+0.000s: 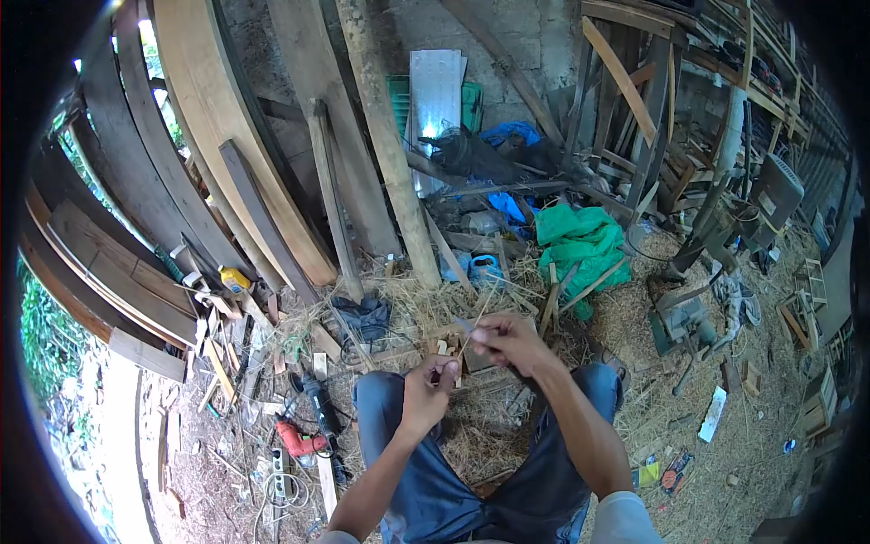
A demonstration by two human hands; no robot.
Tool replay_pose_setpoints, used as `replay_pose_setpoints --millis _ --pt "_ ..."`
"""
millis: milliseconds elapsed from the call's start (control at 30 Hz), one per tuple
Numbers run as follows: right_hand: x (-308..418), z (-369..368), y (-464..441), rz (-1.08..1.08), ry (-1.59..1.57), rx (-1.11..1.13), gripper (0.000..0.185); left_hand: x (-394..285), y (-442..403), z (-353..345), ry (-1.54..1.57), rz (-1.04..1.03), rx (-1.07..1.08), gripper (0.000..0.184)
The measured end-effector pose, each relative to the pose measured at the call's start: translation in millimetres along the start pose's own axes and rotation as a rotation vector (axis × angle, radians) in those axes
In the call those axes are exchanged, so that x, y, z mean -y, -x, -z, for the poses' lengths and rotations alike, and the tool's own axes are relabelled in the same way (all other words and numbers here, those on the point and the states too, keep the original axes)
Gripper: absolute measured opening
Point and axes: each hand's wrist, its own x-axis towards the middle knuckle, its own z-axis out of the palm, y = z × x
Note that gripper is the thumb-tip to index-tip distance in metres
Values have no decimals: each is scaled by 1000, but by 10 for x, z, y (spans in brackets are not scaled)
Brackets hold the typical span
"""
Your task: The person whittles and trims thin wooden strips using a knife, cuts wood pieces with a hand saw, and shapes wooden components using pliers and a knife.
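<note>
The right hand (509,344) pinches a slim grey piece (464,325) above the straw-littered ground (476,442), between the knees (379,394); the left hand (427,392) curls nearby, contents unclear, with a red drill (299,441) leftward

On the far left I see long planks (213,109) of wood, pale and fairly smooth; the round pole (381,145) beside them is wood with a rougher, matt skin. The far wall (381,41) looks rough and matt. Right of the pole, a pale panel (437,91) throws back a glossy glare. The crumpled green sheet (580,240) looks like thin plastic with a soft sheen. Near me, the dark blue trousers (435,494) are creased cloth, and the red drill (299,440) has a smooth, plastic-looking body.
</note>
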Motion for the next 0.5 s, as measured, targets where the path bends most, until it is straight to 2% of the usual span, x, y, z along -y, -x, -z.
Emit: replay_pose_setpoints --millis 67,100,167,267,333,433,500 --pt "-82 -65 28 19 -61 156 13 -85 -27 9 256 203 59 18" --pt "-95 -62 9 25 -38 136 14 -115 -38 20 255 203 58 18" --pt "-85 -34 12 13 -35 130 14 -155 -24 63 412 390 126 19" --pt "-59 41 -29 38 9 101 15 -174 -6 101 526 487 160 18" --pt "-13 47 -24 73 40 75 16 -176 6 75 526 482 157 18" --pt "27 39 -16 -12 30 25 19 -206 9 98 540 482 152 18" --pt "-22 143 -66 59 103 35 19 -220 6 80 566 486 157 17"
